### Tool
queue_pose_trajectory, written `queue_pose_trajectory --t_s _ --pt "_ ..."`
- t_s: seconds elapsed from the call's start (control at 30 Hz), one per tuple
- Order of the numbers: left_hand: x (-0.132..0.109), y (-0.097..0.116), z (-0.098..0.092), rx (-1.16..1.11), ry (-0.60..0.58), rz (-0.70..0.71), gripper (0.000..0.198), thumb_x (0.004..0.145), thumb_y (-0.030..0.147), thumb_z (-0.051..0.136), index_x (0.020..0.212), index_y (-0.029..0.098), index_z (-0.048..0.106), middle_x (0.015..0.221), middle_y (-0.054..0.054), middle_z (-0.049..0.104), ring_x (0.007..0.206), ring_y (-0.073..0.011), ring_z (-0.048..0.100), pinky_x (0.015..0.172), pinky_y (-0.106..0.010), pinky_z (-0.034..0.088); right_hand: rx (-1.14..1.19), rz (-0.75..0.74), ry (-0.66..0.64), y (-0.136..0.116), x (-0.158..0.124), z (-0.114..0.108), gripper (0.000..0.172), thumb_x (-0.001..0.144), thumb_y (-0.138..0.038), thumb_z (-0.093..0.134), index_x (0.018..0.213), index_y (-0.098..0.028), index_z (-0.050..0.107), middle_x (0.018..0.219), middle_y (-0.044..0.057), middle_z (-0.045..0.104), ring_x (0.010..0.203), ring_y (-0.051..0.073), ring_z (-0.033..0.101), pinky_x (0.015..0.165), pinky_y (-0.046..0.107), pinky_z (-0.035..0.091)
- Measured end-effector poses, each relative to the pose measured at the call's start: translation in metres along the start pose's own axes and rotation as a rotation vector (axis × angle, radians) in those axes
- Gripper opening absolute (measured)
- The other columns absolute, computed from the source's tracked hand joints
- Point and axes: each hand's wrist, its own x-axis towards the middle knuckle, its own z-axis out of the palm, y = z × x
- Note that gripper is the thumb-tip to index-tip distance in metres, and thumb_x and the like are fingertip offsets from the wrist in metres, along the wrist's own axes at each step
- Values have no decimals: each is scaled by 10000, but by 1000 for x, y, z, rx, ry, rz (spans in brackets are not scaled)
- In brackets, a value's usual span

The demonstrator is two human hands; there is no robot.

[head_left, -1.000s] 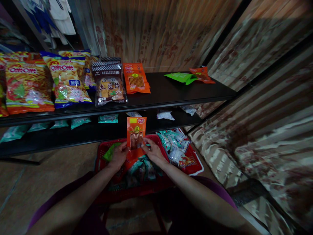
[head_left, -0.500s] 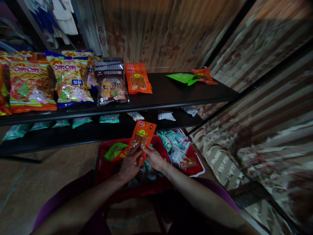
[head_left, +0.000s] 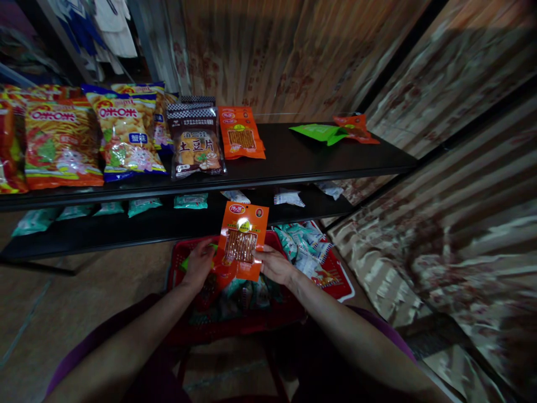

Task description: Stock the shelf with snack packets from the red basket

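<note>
My right hand [head_left: 274, 264] is closed on the right edge of an orange snack packet [head_left: 243, 226], thumb in front. The packet stands upright, its window of brown sticks facing me, above a red basket [head_left: 201, 334]. My left hand [head_left: 199, 264] is off to the packet's left, fingers slightly curled and apart, beside a green packet [head_left: 185, 263] in the basket; whether it touches that packet I cannot tell. Another orange packet [head_left: 224, 277] shows below the held one. Teal and white packets [head_left: 247, 294] lie deeper in the basket.
A black shelf [head_left: 285, 162] carries crisp bags [head_left: 130, 134], dark potato-chip bags [head_left: 197, 143], orange packets [head_left: 242, 134] and a green packet [head_left: 321, 133]. Small teal packets [head_left: 191, 201] line the lower shelf [head_left: 155, 228]. At right, a second red basket [head_left: 344, 285] holds several packets.
My left hand has let go of the orange packet and moved left to the green packet. The orange packet, now in my right hand alone, has turned more upright and faces me.
</note>
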Motion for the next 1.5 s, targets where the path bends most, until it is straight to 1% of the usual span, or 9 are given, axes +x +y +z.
queue_pose_trajectory --t_s 0.1,0.2,0.37,0.5,0.7,0.9,1.23,1.37,1.5 --pt "2 1 -1 -241 -81 -184 206 654 257 640 842 189 690 909 -61 711 846 -201 645 773 -320 487 -26 23 -20 -1 1 1 308 624 -243 796 900 -149 697 855 51 735 812 184 683 826 342 507" --pt "0 7 0 -371 -156 -229 251 583 317 723 790 177 699 866 -56 712 782 -178 638 689 -276 473 -41 38 -19 -2 2 2 332 610 -247 805 910 -151 700 860 47 736 774 174 683 814 339 505" --pt "0 16 2 -480 -164 -242 391 501 382 811 817 177 702 815 -42 712 718 -146 625 646 -247 458 -66 68 -4 0 1 1 345 599 -234 807 919 -154 703 863 39 738 752 160 682 787 314 504" --pt "7 15 4 -500 -163 -237 386 504 372 817 820 193 686 808 -19 708 698 -136 630 626 -243 457 -93 110 -32 3 0 -1 352 604 -235 802 931 -153 702 879 43 739 763 162 683 787 312 505" --pt "16 12 4 -524 -38 -230 297 460 286 801 688 177 647 628 28 654 538 -94 561 523 -211 408 -87 82 -56 1 0 4 407 630 -262 791 1012 -185 677 913 38 735 775 158 681 788 315 506" --pt "17 15 5 -513 -33 -185 271 482 260 763 723 181 668 668 19 678 577 -106 586 552 -218 431 -79 20 27 0 2 5 387 650 -336 782 998 -201 678 910 25 735 748 142 675 735 281 510" --pt "28 27 1 -541 28 -213 233 485 218 762 665 174 622 634 28 656 574 -106 596 564 -226 454 -78 86 4 0 1 5 364 642 -311 778 975 -192 691 899 32 737 751 148 679 752 285 518" --pt "25 27 1 -534 -12 -231 212 530 228 754 692 180 626 664 19 668 579 -111 605 571 -234 467 -64 95 12 0 2 5 345 662 -285 761 988 -201 686 892 33 735 741 151 680 734 283 520" --pt "20 20 3 -486 -144 -278 233 526 222 769 701 171 625 691 -5 679 590 -116 612 575 -233 463 -35 74 46 -2 4 4 339 676 -269 750 996 -190 671 906 37 734 751 155 682 743 298 527"
